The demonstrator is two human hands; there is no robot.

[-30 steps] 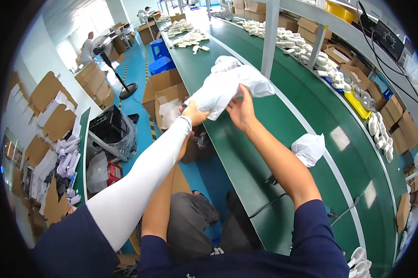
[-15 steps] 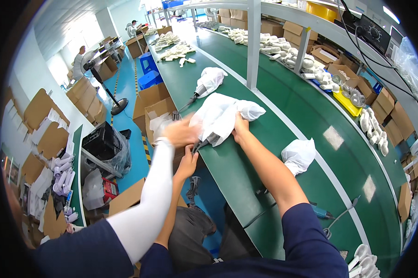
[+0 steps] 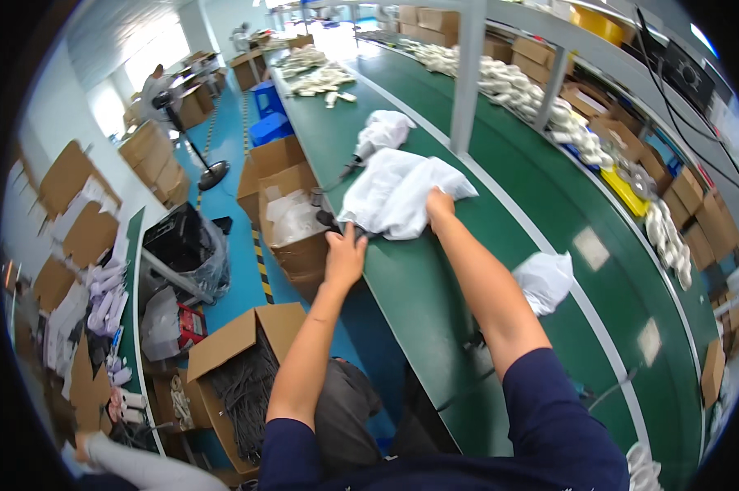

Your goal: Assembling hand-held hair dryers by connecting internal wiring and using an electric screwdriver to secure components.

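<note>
A white plastic bag [image 3: 386, 196] with an item hidden inside lies over the near-left edge of the green work surface [image 3: 414, 307]. My right hand [image 3: 441, 208] grips its right side, the fingers partly hidden by the plastic. At the bag's lower left, my left hand [image 3: 346, 255] is closed on a dark cord [image 3: 361, 234] that comes out of it; the fingertips are slightly blurred. Just beyond lies another white-bagged item [image 3: 384, 131] with a dark cord. A third white bag [image 3: 544, 281] sits to the right of my right forearm.
An open carton [image 3: 292, 221] with clear plastic stands left of the surface. A carton of dark cords [image 3: 251, 393] is beside my left arm. A co-worker's pale sleeve [image 3: 132, 466] shows at the lower left. A metal post [image 3: 468, 82] rises beyond the bags. White parts [image 3: 500, 82] line the far side.
The co-worker's white-sleeved arm has withdrawn from the bag to the lower left. The bag has flattened and spread over my right fingers. My hands stay at it.
</note>
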